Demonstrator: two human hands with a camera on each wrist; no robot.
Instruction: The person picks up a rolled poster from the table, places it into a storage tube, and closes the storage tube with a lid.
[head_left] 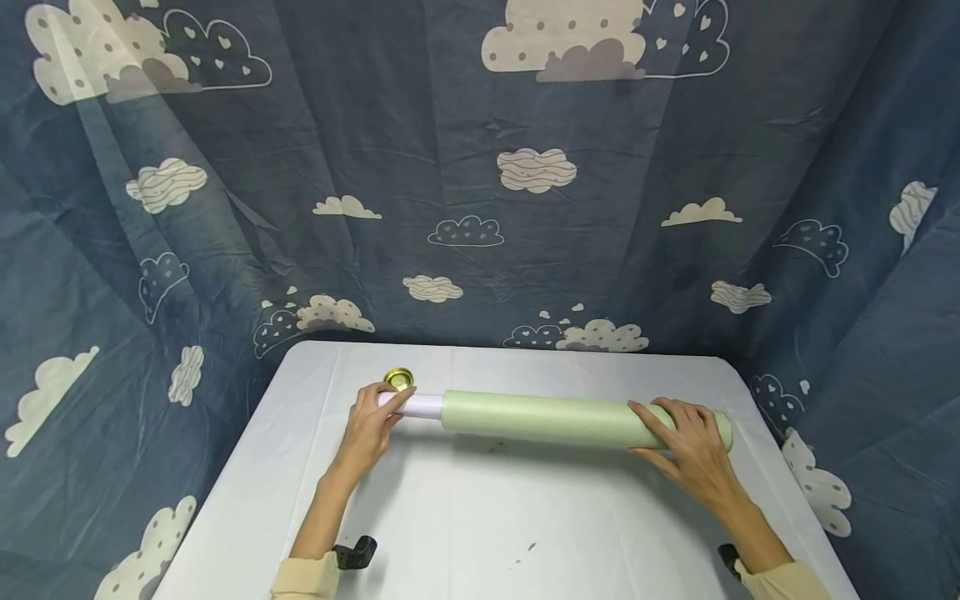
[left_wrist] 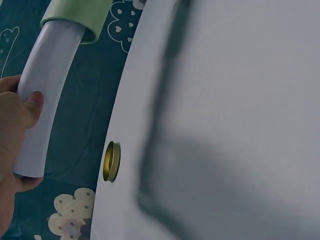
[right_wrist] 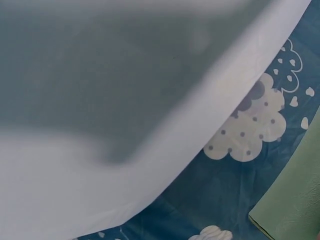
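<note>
A long pale green roll [head_left: 543,419] is held above the table, lying sideways in the head view. Out of its left end sticks a narrower white roll [head_left: 423,407], also seen in the left wrist view as a smooth white roll [left_wrist: 52,85] inside the green one. My left hand [head_left: 369,423] grips the white roll near its free end, thumb on one side and fingers on the other. Near the far end, my right hand [head_left: 692,450] holds the green roll from above, thumb below. The right wrist view catches only the green roll's end [right_wrist: 295,200].
A gold metal lid [head_left: 399,378] lies on the table beyond my left hand. The table [head_left: 465,533] has a white cover with a few small dark specks. Behind and at both sides hangs a blue cloud-patterned cloth [head_left: 465,192].
</note>
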